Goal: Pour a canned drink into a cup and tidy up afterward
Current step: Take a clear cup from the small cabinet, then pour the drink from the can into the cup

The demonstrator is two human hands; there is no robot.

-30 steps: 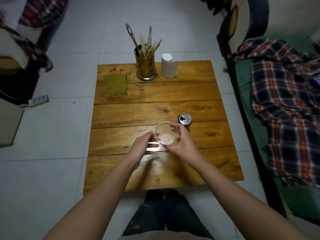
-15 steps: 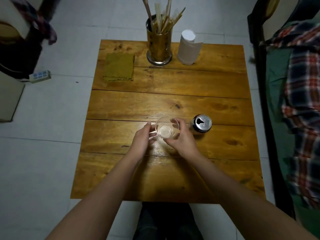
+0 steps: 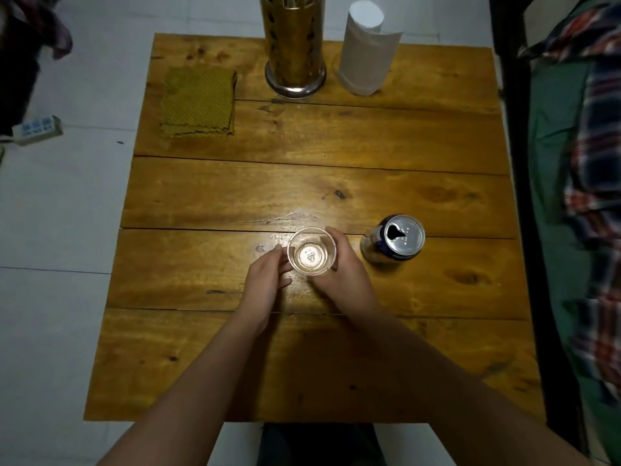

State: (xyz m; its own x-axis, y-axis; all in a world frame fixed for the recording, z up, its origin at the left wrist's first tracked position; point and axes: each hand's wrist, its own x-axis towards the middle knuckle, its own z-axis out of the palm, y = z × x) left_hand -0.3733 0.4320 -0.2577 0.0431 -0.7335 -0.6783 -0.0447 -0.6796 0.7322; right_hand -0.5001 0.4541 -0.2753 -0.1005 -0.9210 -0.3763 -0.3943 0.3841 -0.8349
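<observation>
A clear plastic cup (image 3: 312, 251) stands upright on the wooden table (image 3: 322, 183), and I see no drink in it. My right hand (image 3: 342, 274) wraps its right side, fingers curled around the wall. My left hand (image 3: 265, 284) rests at the cup's left side with fingertips touching it and fingers loosely apart. An opened blue and silver drink can (image 3: 395, 238) stands upright just right of the cup, apart from both hands.
At the table's far edge stand a brass holder (image 3: 295, 52) with utensils and a white paper roll (image 3: 366, 52); a folded olive cloth (image 3: 198, 102) lies far left. A bed with plaid fabric (image 3: 591, 196) borders the right side. A power strip (image 3: 37, 129) lies on the floor.
My head has moved closer and over the table, so everything looks larger. The cup has been lowered to the table between my hands; the can stays in place.
</observation>
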